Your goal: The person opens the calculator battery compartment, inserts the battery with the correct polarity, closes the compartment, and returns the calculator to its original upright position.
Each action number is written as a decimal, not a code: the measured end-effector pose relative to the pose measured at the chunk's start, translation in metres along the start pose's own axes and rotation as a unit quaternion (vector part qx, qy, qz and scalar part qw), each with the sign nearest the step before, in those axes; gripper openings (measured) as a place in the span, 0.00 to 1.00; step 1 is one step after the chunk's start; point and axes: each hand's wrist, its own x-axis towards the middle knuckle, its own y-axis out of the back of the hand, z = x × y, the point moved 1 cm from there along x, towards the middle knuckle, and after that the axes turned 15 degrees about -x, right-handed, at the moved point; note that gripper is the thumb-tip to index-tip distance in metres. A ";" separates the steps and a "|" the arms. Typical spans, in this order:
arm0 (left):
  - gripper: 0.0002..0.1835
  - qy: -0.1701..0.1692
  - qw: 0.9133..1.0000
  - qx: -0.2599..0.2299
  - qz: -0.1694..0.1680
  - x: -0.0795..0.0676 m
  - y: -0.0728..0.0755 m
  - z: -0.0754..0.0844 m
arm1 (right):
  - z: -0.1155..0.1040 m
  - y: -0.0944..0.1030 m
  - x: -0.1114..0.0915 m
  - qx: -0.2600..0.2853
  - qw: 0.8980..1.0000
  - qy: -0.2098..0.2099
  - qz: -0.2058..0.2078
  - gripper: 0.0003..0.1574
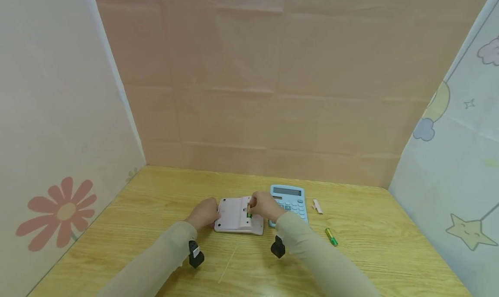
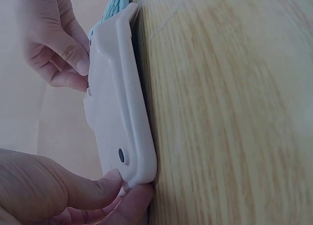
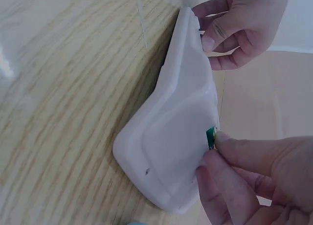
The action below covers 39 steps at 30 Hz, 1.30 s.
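A pale pink calculator (image 1: 231, 214) lies face down on the wooden table, its back and small dark feet showing. My left hand (image 1: 204, 213) grips its left edge; in the left wrist view the thumb lies on the back near a black foot (image 2: 122, 155), with fingers at the edge. At the open battery slot, my right hand (image 1: 267, 206) pinches a green and yellow battery (image 1: 249, 213) between thumb and finger. The battery's green end (image 3: 210, 137) shows at the fingertips in the right wrist view; the rest is hidden by the fingers.
A light blue calculator (image 1: 288, 197) lies face up just right of the pink one, partly behind my right hand. Farther right are a small pale battery cover (image 1: 317, 206) and a loose green and yellow battery (image 1: 331, 236). A brown sheet (image 1: 273, 115) hangs behind the table.
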 end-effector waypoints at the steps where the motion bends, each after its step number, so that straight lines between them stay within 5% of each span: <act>1: 0.05 -0.002 1.000 0.000 0.000 0.000 0.000 0.000 | 0.001 0.000 0.000 0.008 1.000 -0.003 -0.004 0.07; 6: 0.04 -0.005 1.000 -0.005 0.001 -0.002 0.002 0.001 | 0.007 0.000 0.000 0.062 0.998 -0.004 -0.014 0.03; 12: 0.04 -0.007 1.000 -0.001 0.002 -0.003 0.002 0.001 | 0.016 0.007 -0.006 0.176 0.982 0.004 -0.067 0.11; 16: 0.04 -0.003 1.000 -0.008 0.002 -0.003 0.001 0.001 | 0.023 0.017 -0.012 0.206 0.975 0.014 -0.087 0.16; 28: 0.04 -0.009 1.000 -0.009 0.004 -0.004 0.000 -0.001 | 0.090 0.064 -0.028 0.230 0.971 0.038 -0.051 0.25; 39: 0.04 -0.015 1.000 -0.006 0.003 -0.002 0.001 -0.005 | 0.155 0.083 -0.044 0.190 0.982 -0.021 -0.016 0.24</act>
